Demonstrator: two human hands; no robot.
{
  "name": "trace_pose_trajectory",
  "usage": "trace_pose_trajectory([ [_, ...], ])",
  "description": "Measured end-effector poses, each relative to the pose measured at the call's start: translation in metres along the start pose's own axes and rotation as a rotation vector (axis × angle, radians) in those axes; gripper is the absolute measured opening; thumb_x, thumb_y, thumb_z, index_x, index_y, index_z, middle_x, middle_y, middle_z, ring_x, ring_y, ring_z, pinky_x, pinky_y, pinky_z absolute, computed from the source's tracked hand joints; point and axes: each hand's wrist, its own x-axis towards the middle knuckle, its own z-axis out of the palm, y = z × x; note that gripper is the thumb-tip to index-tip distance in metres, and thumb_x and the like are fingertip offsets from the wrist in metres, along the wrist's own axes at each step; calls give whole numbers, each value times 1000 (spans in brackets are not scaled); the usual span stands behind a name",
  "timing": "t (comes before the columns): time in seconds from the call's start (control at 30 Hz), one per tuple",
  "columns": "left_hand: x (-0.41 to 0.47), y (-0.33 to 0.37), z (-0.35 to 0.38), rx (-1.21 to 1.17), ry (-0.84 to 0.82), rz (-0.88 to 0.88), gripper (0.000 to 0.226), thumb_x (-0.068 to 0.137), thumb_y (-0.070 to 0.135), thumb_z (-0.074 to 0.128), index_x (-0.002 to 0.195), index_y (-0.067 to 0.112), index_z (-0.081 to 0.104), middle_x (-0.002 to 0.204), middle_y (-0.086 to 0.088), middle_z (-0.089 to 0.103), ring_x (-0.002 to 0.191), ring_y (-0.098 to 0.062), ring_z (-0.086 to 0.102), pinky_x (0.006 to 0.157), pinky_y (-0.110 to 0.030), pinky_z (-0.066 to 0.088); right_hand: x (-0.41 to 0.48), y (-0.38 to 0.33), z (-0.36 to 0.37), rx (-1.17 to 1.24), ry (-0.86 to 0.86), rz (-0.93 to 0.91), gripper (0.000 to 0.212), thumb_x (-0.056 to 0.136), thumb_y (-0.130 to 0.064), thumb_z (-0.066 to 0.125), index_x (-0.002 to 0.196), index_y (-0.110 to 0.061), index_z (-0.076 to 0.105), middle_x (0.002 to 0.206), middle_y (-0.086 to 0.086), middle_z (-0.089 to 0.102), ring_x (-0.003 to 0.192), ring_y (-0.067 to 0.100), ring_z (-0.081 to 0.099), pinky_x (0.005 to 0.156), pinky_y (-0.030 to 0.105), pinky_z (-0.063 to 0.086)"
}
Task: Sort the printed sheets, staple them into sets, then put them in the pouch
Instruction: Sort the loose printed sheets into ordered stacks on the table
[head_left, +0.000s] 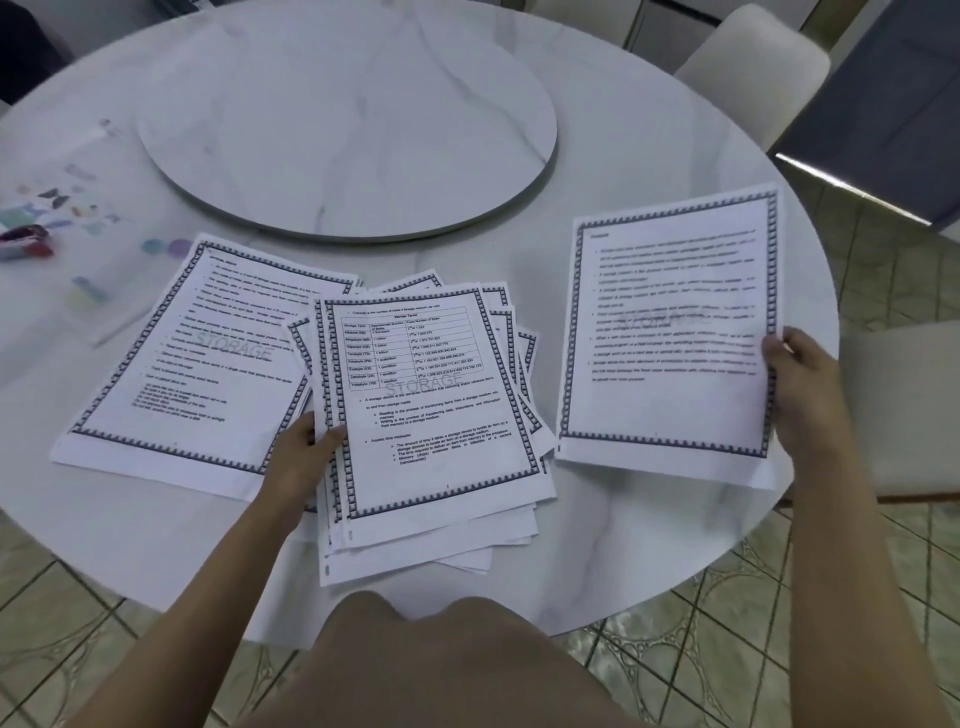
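Far left of stack: stapler (23, 241) and clear pouch (88, 218), blurred, likely parked for later steps. Just left of stack: left sheet (182, 364) flat on surface (156, 545), seemingly the start of a sorted pile. Left grip (301, 457) pinches stack (431, 415) at its left edge, thumb on top, probably steadying it. Right of stack, apart: page (670, 332) pinched at its right edge by right grip (802, 384), likely bound for a second pile.

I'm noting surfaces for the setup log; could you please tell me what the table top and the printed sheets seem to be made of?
The table top: probably marble or a marble-look slab, white with grey veins and a soft sheen. The printed sheets: thin matt white paper, fanned loosely with edges bending.
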Motion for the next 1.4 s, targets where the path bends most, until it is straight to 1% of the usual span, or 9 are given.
trace_pose_trajectory([
  [0.2, -2, 2, 0, -26, 0, 1, 27, 95, 12, 48, 121, 8, 55, 105, -5, 60, 93, -24, 57, 84, -36, 45, 1, -21, 18, 226, -5, 52, 23, 97, -12, 42, 85, -21, 59, 74, -17, 71, 72, 0, 66, 71, 17, 55],
  [0.5, -2, 1, -6, -40, -22, 10, 25, 94, 12, 49, 118, 10, 57, 104, -7, 62, 94, -26, 60, 92, -43, 48, 8, -37, 39, 476, 11, 105, 20, 97, -11, 43, 88, -16, 61, 80, -10, 73, 80, 6, 68, 79, 23, 55],
  [0.6, -1, 1, -7, -42, -36, 5, 25, 95, 13, 49, 118, 11, 57, 106, -7, 63, 98, -28, 61, 95, -44, 47, 8, -34, 47, 492, 14, 139, 20, 96, -11, 45, 86, -16, 60, 78, -9, 71, 76, 5, 67, 73, 20, 54],
  [0.77, -1, 2, -8, -71, -41, 41, 27, 96, 11, 44, 122, 9, 55, 108, -5, 60, 98, -24, 58, 90, -36, 45, 1, -15, 84, 358, -116, 195, 19, 96, -8, 44, 86, -13, 60, 78, -7, 73, 78, 10, 68, 86, 30, 55],
  [0.97, 2, 1, -9, -80, -28, 60, 30, 98, 10, 38, 124, 7, 53, 112, -5, 59, 105, -23, 56, 95, -37, 43, -31, 17, 136, 59, -330, 235, 18, 96, -10, 46, 85, -10, 60, 90, 10, 66, 77, 22, 63, 88, 42, 51],
  [1.2, 3, -1, -9, -90, -48, 24, 31, 99, 14, 37, 125, 14, 52, 116, -2, 58, 110, -23, 55, 103, -41, 40, -65, 36, 178, -182, -523, 247, 20, 94, -13, 45, 99, -7, 64, 105, 14, 68, 98, 30, 64, 93, 47, 49],
  [1.3, 5, -4, -11, -53, -23, 6, 29, 100, 25, 33, 120, 18, 53, 121, -1, 57, 115, -22, 53, 102, -37, 39, -76, 36, 189, -277, -519, 191, 18, 95, -11, 43, 94, -7, 60, 93, 8, 65, 86, 22, 61, 80, 27, 51],
  [1.37, 6, -3, -11, -43, -18, -18, 40, 99, 34, 30, 125, 14, 53, 128, -5, 56, 117, -24, 52, 105, -40, 38, -81, 32, 193, -370, -532, 94, 21, 96, -10, 41, 77, -10, 50, 73, 3, 53, 65, 13, 47, 54, 8, 35],
  [1.4, 5, -1, -10, -52, -23, -22, 43, 99, 35, 28, 126, 14, 53, 127, -7, 57, 116, -26, 54, 105, -43, 39, -83, 31, 195, -398, -536, 54, 27, 96, -9, 42, 69, -13, 43, 66, 1, 46, 59, 11, 40, 47, 9, 31],
])
